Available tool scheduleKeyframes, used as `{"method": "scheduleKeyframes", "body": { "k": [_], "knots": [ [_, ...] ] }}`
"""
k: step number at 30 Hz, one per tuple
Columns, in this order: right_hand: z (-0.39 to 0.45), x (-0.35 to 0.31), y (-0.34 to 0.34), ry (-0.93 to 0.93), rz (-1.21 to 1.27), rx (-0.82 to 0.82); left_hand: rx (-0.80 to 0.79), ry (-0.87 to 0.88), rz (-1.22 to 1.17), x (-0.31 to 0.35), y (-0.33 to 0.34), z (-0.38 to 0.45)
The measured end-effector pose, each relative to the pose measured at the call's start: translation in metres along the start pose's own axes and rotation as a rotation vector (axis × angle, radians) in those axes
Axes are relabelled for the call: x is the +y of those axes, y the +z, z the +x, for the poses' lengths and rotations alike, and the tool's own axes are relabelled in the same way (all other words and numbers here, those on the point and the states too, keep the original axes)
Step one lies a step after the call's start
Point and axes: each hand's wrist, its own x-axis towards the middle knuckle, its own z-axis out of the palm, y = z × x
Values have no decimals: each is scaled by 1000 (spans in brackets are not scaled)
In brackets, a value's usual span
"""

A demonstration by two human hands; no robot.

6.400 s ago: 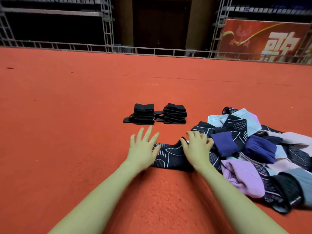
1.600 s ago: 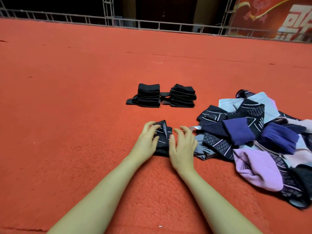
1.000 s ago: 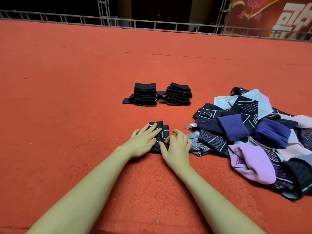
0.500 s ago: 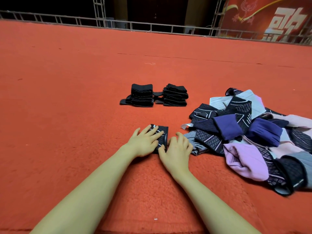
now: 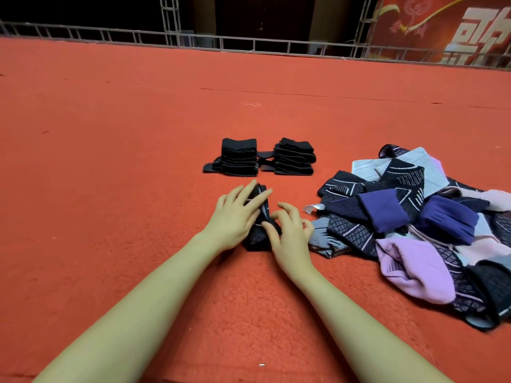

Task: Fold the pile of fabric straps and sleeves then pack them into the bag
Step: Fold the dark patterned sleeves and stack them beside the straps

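We have both hands on a dark folded sleeve [image 5: 260,217] that lies on the red carpet [image 5: 110,161], just in front of us; the left hand [image 5: 235,214] rests over its left side with fingers spread and nearly flat, gripping nothing; the right hand [image 5: 290,233] sits at its right edge with fingers curled, the thumb pressed on the fabric, though we cannot tell whether it truly pinches the cloth or only holds it down. The sleeve is black with thin pale lines, and most of it is hidden between the hands.

To our right, near the right hand, lies the loose pile [image 5: 420,225] of sleeves; dark patterned pieces, purple ones, a pink one at the near side and pale grey ones at the far side, all overlapping. Beyond the hands stand two black stacks, the left stack [image 5: 239,157] and the right stack [image 5: 294,157], side by side, with a black strap [image 5: 264,155] showing between them. At the far edge of the carpet runs a metal railing [image 5: 249,47]; a red banner [image 5: 442,26] hangs behind it on the right.
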Motion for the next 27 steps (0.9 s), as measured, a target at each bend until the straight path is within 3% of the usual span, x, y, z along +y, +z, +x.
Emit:
{"method": "scheduleKeyframes", "body": {
  "k": [5, 13, 21, 27],
  "knots": [
    [34, 2, 1, -166, -41, 42, 86, 134, 110, -25, -12, 18],
    [78, 21, 9, -512, -254, 135, 307, 119, 100, -58, 5, 33],
    [69, 38, 5, -472, -237, -77, 445, 122, 55, -42, 25, 21],
    [83, 23, 10, -319, -97, -54, 531, 91, 73, -44, 16, 32]
  ]
}}
